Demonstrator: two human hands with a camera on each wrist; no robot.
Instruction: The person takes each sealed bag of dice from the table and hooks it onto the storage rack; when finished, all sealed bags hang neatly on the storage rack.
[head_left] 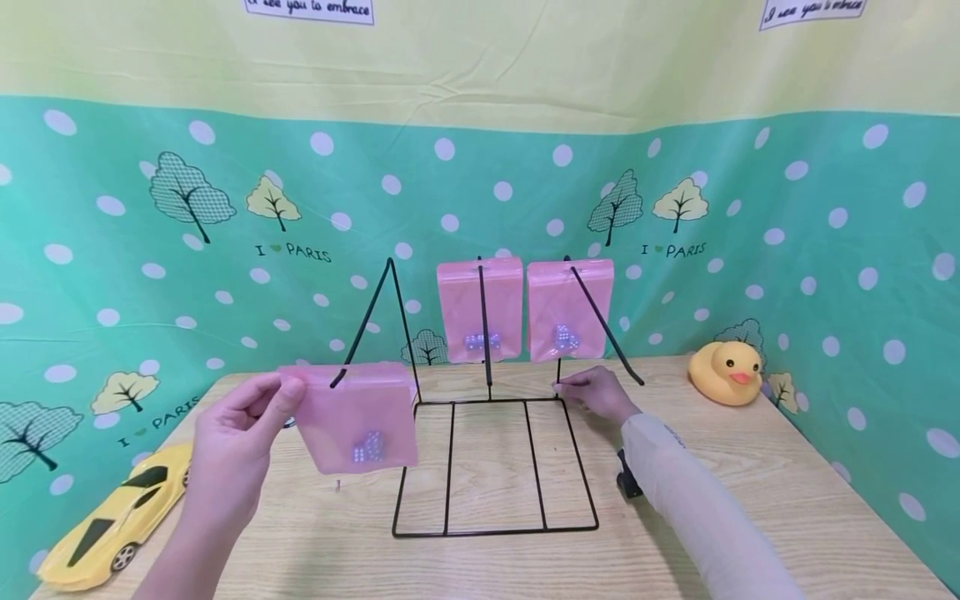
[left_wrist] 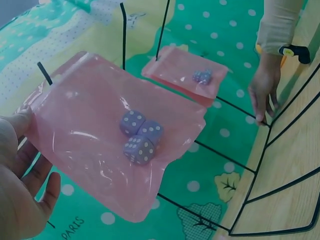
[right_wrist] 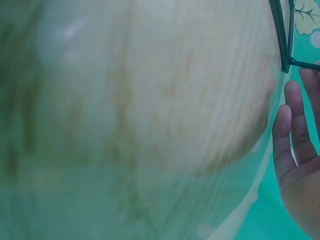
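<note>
A wooden table [head_left: 750, 500] set against a green polka-dot backdrop [head_left: 112, 250] carries a black wire rack [head_left: 495, 467], its flat grid base lying on the tabletop and its hooks rising toward the camera. Two pink pouches [head_left: 480, 308] hang side by side from the middle and right hooks, each with small dice inside. A person's left hand [head_left: 240, 433] pinches the upper left corner of a third pink pouch [head_left: 356, 417] at the tip of the left hook; three purple dice [left_wrist: 140, 135] sit together inside it. The right hand [head_left: 596, 393], well apart from the left, rests its straight fingers at the rack's rear right corner. A yellow toy car [head_left: 112, 525] lies at the table's left edge, a rubber duck [head_left: 726, 372] at the far right.
</note>
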